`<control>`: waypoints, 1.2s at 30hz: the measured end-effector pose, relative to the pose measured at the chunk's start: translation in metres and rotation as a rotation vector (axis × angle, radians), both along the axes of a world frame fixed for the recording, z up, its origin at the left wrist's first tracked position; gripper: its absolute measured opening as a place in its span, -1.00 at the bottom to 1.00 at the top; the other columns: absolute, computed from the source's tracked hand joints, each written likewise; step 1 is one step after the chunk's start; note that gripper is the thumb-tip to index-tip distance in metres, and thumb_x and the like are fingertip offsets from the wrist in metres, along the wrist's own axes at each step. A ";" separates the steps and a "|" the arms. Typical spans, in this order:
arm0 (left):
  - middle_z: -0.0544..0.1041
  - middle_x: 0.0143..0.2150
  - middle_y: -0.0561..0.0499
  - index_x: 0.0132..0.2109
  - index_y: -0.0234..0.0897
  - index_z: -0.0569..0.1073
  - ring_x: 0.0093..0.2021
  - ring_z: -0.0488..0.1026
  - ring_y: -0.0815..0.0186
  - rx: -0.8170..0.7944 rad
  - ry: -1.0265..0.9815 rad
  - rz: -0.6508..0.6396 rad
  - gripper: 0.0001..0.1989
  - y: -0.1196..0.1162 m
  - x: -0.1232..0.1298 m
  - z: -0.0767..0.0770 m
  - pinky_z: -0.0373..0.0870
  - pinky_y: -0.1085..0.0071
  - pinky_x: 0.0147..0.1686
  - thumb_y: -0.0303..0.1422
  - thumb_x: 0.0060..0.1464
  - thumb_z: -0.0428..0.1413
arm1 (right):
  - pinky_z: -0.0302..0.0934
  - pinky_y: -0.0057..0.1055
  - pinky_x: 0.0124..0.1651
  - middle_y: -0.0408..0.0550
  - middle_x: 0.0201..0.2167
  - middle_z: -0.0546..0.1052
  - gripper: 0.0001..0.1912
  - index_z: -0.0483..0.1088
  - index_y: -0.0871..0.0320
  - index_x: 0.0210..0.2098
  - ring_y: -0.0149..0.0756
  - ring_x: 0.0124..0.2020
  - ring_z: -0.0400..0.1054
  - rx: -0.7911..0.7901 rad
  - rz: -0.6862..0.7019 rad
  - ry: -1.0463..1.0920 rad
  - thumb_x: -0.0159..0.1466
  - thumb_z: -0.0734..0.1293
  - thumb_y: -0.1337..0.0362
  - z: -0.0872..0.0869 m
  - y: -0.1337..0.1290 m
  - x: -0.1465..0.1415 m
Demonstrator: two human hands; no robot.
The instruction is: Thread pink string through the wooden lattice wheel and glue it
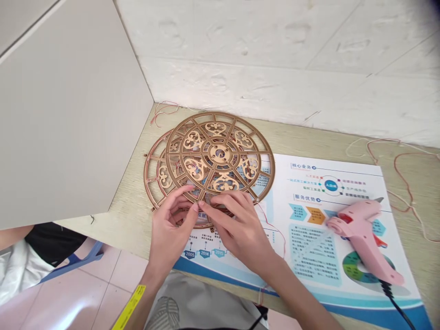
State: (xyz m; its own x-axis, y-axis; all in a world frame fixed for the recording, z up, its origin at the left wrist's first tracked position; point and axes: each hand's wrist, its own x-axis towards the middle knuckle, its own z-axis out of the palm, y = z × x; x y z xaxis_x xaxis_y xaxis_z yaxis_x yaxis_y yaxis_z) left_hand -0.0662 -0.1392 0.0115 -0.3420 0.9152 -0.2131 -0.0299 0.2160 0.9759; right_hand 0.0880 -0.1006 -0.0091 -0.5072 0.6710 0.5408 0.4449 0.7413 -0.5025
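Note:
A round bronze-coloured openwork disc [213, 151], with scroll ornaments and a hub with a hole, lies overlapping a second similar disc [146, 176] beneath it. At the upper disc's near rim, my left hand [170, 229] is closed, its thumb and forefinger pinching the edge. My right hand [242, 229] is closed at the same spot, fingertips pressed together against the rim just right of the left thumb. Whether a thin wire or other small part is between the fingertips is too small to tell. A thin red wire [271, 224] trails from the discs beside my right hand.
A printed sheet [364, 178] lies under the discs and a pink hot glue gun [366, 236] with a black cord. Loose red and white wires [409, 183] lie at right. A white wall [261, 87] stands behind, a grey panel [75, 114] at left. Another person's arm [13, 233] shows below it.

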 end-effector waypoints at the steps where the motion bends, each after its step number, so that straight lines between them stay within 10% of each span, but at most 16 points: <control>1: 0.57 -0.26 0.01 0.02 -0.21 0.52 -0.28 0.57 0.33 0.002 0.000 0.001 -0.66 0.000 0.001 0.000 0.62 0.50 -0.31 -0.31 0.07 0.27 | 0.24 -0.24 -0.13 0.01 -0.27 0.52 -0.71 0.50 0.18 -0.07 -0.21 -0.17 0.32 -0.016 -0.011 0.019 0.30 0.29 0.56 0.001 0.000 -0.001; 15: 0.54 -0.15 -0.05 0.06 -0.19 0.47 -0.15 0.52 0.28 -0.036 0.078 0.005 -0.66 -0.002 0.008 -0.002 0.60 0.51 -0.31 -0.28 0.13 0.22 | 0.21 0.11 0.21 0.08 0.04 0.45 -0.76 0.54 0.08 -0.13 -0.01 0.23 0.21 -0.297 -0.059 0.138 0.36 0.26 0.42 0.013 0.001 -0.002; 36: 0.52 -0.16 0.02 -0.05 -0.19 0.47 -0.22 0.50 0.43 0.028 0.148 0.089 -0.75 0.005 0.014 -0.001 0.53 0.61 -0.23 -0.42 0.09 0.20 | 0.28 0.12 0.13 0.11 -0.11 0.50 -0.91 0.45 0.19 -0.28 0.07 0.07 0.32 0.026 -0.185 -0.047 0.35 0.31 0.42 0.005 0.000 0.000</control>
State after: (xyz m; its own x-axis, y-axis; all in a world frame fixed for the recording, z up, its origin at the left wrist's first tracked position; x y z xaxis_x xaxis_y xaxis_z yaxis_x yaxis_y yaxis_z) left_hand -0.0521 -0.1337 0.0108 -0.4478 0.8847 -0.1296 0.0967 0.1921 0.9766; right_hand 0.0877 -0.1001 -0.0038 -0.4020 0.7413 0.5374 0.5972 0.6572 -0.4599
